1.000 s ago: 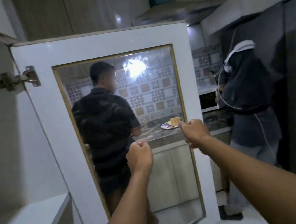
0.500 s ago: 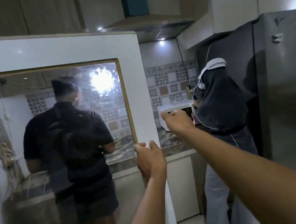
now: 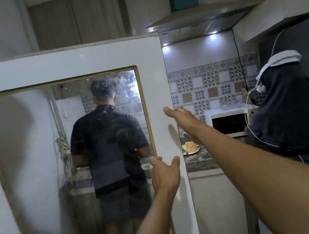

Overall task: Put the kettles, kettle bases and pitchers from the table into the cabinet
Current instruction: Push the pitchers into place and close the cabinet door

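Your left hand [image 3: 165, 173] hangs open at the free edge of the white cabinet door [image 3: 157, 88], fingers spread and gripping nothing; your right hand [image 3: 179, 116], also open and empty, reaches past that edge higher up. No kettle, kettle base or pitcher shows anywhere, nor the table, so how many are stowed cannot be told; with both hands at the door, you appear to be between loads or finishing. Beyond, one person [image 3: 109, 144] shows through the door's glass, another person [image 3: 289, 115] stands by the microwave [image 3: 229, 121].
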